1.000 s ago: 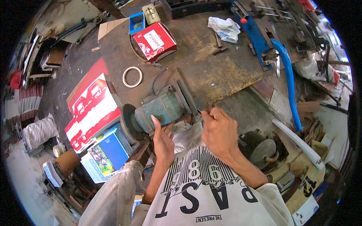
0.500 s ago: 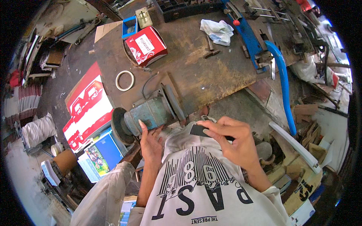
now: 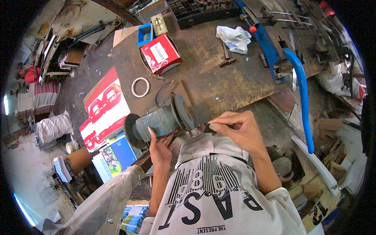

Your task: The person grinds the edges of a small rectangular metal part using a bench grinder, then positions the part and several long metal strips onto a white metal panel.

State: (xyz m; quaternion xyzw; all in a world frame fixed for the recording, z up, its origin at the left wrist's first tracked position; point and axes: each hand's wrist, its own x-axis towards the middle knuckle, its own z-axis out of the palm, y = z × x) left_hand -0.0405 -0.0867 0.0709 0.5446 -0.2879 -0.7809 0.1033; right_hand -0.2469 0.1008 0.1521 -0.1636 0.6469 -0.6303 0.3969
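Observation:
A blue-green bench grinder (image 3: 154,124) sits at the near edge of the table. It has a dark disc wheel (image 3: 132,132) on its left end and another wheel (image 3: 187,112) on its right end. My left hand (image 3: 160,150) rests by the front of the motor housing, thumb up and fingers apart, holding nothing. Between thumb and fingers, my right hand (image 3: 243,132) pinches a small flat dark plate (image 3: 208,128), just right of the right-hand wheel. My fingers cover part of the plate, and I cannot tell whether it touches the wheel.
On the wooden table (image 3: 211,70) are a tape roll (image 3: 140,87), a red box (image 3: 160,54), a crumpled cloth (image 3: 234,39) and a hammer-like tool (image 3: 226,58). Red-white printed sheets (image 3: 105,111) lie left of the grinder. A blue lever (image 3: 301,102) juts out at right.
My right hand has brought the plate closer to the right-hand wheel and turned it, so less of its face shows. My left hand stays by the motor housing. The whole view has shifted slightly.

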